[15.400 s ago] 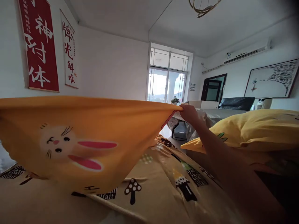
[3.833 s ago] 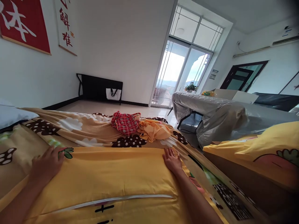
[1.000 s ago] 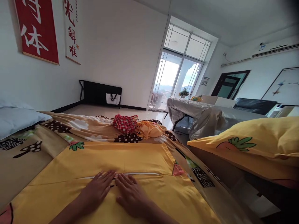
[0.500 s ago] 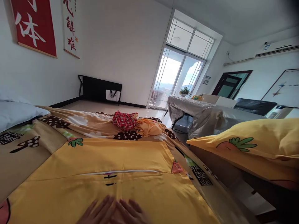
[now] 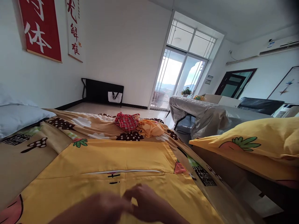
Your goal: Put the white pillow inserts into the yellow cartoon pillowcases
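Note:
A yellow pillowcase (image 5: pixel 149 155) lies flat on the patterned bedding, a pale slit or zip line running across it and a carrot print at its corners. My left hand (image 5: pixel 105 202) is over its near part, smeared by motion, so its fingers cannot be made out. Beside it, my right hand (image 5: pixel 142 199) has bent fingers, and yellow cloth shows through the gap between thumb and fingers. The two hands meet or overlap near the middle; whether they touch is unclear. No cloth is visibly pinched in the right hand.
A red checked cloth (image 5: pixel 126 121) and an orange cloth (image 5: pixel 150 128) lie crumpled farther back on the bedding (image 5: pixel 79 123). At left is a white pillow (image 5: pixel 21 118); at right, a stuffed yellow pillow (image 5: pixel 268 137). Beyond stands a plastic-covered table (image 5: pixel 203 112).
Both hands have lifted from lying flat side by side on the pillowcase and now come together above it, forearms showing. The view has shifted slightly; the pillowcase stays put.

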`<state>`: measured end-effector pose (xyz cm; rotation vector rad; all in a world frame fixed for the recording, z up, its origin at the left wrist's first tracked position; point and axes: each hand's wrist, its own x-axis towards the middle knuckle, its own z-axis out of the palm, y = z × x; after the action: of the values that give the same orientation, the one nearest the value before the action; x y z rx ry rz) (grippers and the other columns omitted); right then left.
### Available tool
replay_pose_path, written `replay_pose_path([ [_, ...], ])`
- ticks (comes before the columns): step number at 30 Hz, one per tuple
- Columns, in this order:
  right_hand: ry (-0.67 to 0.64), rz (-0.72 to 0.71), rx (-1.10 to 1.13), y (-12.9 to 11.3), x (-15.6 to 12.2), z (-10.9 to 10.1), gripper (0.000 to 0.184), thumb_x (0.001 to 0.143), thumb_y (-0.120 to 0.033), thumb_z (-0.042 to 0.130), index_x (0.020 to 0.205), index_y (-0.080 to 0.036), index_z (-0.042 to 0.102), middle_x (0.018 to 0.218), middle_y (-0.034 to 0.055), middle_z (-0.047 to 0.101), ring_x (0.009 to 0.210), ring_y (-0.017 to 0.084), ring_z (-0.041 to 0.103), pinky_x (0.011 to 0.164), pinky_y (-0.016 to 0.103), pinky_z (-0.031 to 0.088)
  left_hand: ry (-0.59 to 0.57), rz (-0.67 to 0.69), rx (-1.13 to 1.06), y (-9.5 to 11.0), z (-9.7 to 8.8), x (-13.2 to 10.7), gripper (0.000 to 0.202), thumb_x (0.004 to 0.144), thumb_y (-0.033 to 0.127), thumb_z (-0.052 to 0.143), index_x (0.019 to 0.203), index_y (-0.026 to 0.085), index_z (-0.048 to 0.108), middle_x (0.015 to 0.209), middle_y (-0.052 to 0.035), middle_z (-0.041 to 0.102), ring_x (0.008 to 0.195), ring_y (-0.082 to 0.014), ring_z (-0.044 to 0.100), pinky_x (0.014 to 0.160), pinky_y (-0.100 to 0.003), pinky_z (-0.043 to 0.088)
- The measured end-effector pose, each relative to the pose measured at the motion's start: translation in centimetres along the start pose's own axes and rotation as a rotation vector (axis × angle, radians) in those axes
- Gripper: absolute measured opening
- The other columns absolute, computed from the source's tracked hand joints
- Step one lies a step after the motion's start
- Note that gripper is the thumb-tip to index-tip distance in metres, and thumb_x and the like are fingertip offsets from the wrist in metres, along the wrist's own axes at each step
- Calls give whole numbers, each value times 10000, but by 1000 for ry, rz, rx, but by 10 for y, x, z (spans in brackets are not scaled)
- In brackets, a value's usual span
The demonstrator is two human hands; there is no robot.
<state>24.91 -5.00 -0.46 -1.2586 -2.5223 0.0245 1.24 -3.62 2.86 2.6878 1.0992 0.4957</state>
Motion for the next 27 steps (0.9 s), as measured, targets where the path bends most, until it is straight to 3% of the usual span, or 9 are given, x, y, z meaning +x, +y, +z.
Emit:
replay_pose_path([
  [2, -30, 52, -58, -2, 28, 1, 318, 858, -413, 550, 1026, -176, 679, 1037, 112, 708, 1004, 256, 644, 902, 410, 486, 23, 5, -18, -5, -22, 58, 386, 943, 321, 333, 1265, 298, 545, 1284, -12, 601, 1148, -208, 567, 951, -335, 450],
  [4, -54, 91, -129, -6, 46, 17, 391, 832, -373, 586, 1101, -96, 643, 1164, 198, 645, 1116, 311, 584, 958, 459, 449, 2, -90, -64, -13, -29, 110, 420, 906, 220, 311, 1231, 212, 578, 1203, -53, 655, 1096, -210, 607, 932, -333, 454],
  [7, 33, 98, -178, -6, 52, 64, 484, 864, -316, 518, 1277, -64, 530, 1324, 220, 535, 1231, 327, 504, 968, 450, 455, -15, -132, -59, -32, -4, 150, 455, 909, 256, 320, 1275, 95, 536, 1316, -137, 573, 1227, -234, 522, 1028, -359, 391],
  [11, 164, 70, -186, 20, 42, 124, 572, 860, -461, 498, 1324, -126, 497, 1311, 168, 564, 1182, 327, 550, 907, 447, 498, -76, -172, -35, -60, 54, 147, 489, 894, 325, 405, 1337, 139, 495, 1454, -140, 403, 1369, -266, 345, 1120, -477, 271],
  [13, 164, 7, -194, 38, 40, 141, 607, 833, -559, 495, 1275, -146, 541, 1225, 161, 628, 1090, 330, 610, 820, 432, 530, -141, -147, -38, -70, 69, 141, 522, 891, 363, 414, 1383, 193, 447, 1489, -115, 344, 1398, -267, 283, 1132, -516, 231],
  [15, 169, -41, -219, 52, 41, 151, 559, 845, -558, 475, 1226, -160, 572, 1142, 152, 674, 1009, 323, 650, 745, 408, 537, -234, -109, -48, -77, 71, 138, 607, 861, 441, 468, 1424, 231, 382, 1519, -110, 267, 1418, -283, 221, 1133, -544, 199],
  [19, 187, -40, -235, 62, 43, 161, 334, 892, -379, 452, 1143, -199, 581, 1065, 112, 708, 933, 284, 679, 698, 372, 522, -365, -106, -78, -82, 59, 141, 795, 755, 519, 618, 1448, 266, 320, 1542, -108, 172, 1433, -291, 140, 1140, -548, 153],
  [24, 233, -39, -172, 54, 42, 158, 327, 847, -426, 496, 1068, -208, 598, 1005, 96, 714, 878, 267, 674, 701, 353, 505, -361, -138, -74, -84, 62, 144, 781, 758, 472, 646, 1444, 300, 315, 1549, -60, 184, 1441, -255, 137, 1153, -521, 133],
  [27, 270, -20, -143, 48, 41, 151, 205, 807, -349, 535, 950, -223, 609, 910, 61, 716, 795, 237, 666, 682, 340, 492, -343, -126, -74, -89, 68, 143, 759, 773, 485, 629, 1442, 329, 307, 1550, -40, 178, 1441, -248, 143, 1151, -526, 136],
])
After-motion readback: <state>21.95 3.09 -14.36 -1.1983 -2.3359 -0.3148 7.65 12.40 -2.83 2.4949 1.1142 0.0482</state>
